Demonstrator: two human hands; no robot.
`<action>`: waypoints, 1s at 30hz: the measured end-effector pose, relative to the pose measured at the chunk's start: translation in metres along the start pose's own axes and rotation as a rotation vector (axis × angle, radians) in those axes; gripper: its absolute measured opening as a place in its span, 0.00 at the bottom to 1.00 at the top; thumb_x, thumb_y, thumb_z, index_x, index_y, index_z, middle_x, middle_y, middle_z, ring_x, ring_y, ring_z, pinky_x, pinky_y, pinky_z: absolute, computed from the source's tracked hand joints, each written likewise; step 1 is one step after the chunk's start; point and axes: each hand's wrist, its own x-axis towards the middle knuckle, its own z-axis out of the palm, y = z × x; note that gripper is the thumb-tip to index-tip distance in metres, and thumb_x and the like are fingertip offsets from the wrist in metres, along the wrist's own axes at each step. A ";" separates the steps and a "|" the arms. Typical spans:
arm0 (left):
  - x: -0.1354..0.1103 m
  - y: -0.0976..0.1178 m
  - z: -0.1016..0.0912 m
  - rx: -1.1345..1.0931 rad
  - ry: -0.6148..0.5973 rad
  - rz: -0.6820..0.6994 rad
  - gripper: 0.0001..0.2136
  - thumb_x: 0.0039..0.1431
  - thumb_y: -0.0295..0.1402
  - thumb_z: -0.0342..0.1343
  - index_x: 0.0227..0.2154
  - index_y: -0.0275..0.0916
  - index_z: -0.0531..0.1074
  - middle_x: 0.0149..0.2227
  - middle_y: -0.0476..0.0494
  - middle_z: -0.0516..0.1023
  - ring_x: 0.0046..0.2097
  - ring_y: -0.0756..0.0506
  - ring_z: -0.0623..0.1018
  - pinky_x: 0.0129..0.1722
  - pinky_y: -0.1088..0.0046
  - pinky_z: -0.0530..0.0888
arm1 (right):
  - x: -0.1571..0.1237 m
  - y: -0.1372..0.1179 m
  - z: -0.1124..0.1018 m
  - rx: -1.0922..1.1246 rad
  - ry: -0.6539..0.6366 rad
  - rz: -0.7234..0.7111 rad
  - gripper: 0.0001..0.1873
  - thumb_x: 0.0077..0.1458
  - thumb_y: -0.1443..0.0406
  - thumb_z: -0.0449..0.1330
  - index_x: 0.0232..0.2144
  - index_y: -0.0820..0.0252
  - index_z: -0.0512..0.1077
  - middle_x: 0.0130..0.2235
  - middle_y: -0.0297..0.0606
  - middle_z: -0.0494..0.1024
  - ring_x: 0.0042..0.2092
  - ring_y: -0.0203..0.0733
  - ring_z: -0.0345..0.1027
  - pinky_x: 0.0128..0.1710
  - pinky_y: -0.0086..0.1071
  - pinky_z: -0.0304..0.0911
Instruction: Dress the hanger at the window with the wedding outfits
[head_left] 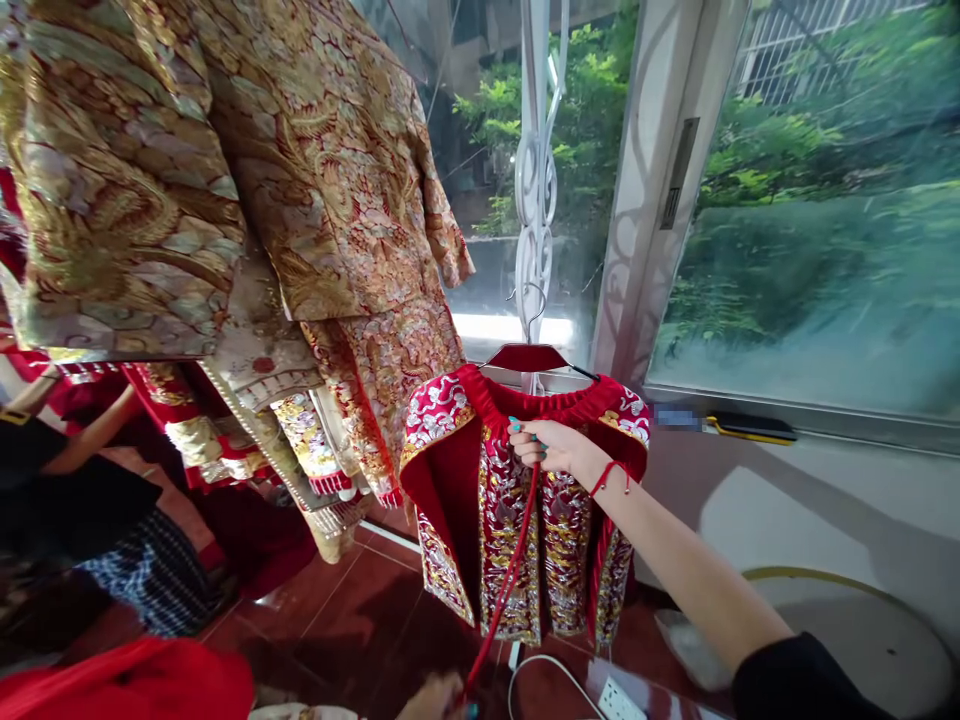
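A red garment with gold and silver embroidery point(517, 520) hangs from a red hanger point(529, 355) hooked on the white window grille point(536, 180). My right hand point(544, 445) is closed on the garment's front just below the collar, gripping the top of a red cord point(510, 580). The cord runs down and left to my left hand point(435, 697) at the bottom edge. Only part of that hand shows; its fingers pinch the cord's lower end.
Gold brocade robes point(225, 170) hang at upper left. Another person in a black top point(67, 500) stands at the left. A white power strip point(619, 700) lies on the red floor. A round white table point(862, 620) sits at right under the window sill.
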 end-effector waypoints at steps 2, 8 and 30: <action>0.027 0.034 0.013 0.066 0.044 0.213 0.21 0.47 0.52 0.63 0.38 0.43 0.74 0.37 0.44 0.77 0.48 0.38 0.75 0.50 0.61 0.70 | 0.001 0.003 0.003 0.000 0.004 -0.020 0.17 0.66 0.71 0.43 0.24 0.56 0.53 0.19 0.22 0.46 0.17 0.28 0.35 0.14 0.21 0.38; 0.073 0.127 0.084 -0.159 0.099 0.527 0.19 0.60 0.45 0.52 0.47 0.37 0.70 0.39 0.40 0.77 0.44 0.43 0.75 0.49 0.64 0.70 | 0.001 0.004 0.008 -0.001 0.029 -0.087 0.19 0.67 0.71 0.42 0.22 0.57 0.55 0.17 0.21 0.47 0.16 0.27 0.37 0.14 0.20 0.40; 0.038 0.149 0.054 0.150 0.118 0.525 0.13 0.62 0.41 0.49 0.38 0.39 0.73 0.35 0.43 0.78 0.38 0.43 0.74 0.39 0.70 0.67 | -0.057 0.028 -0.006 -1.900 0.177 -1.176 0.26 0.66 0.72 0.42 0.63 0.57 0.58 0.38 0.40 0.76 0.38 0.42 0.65 0.41 0.38 0.60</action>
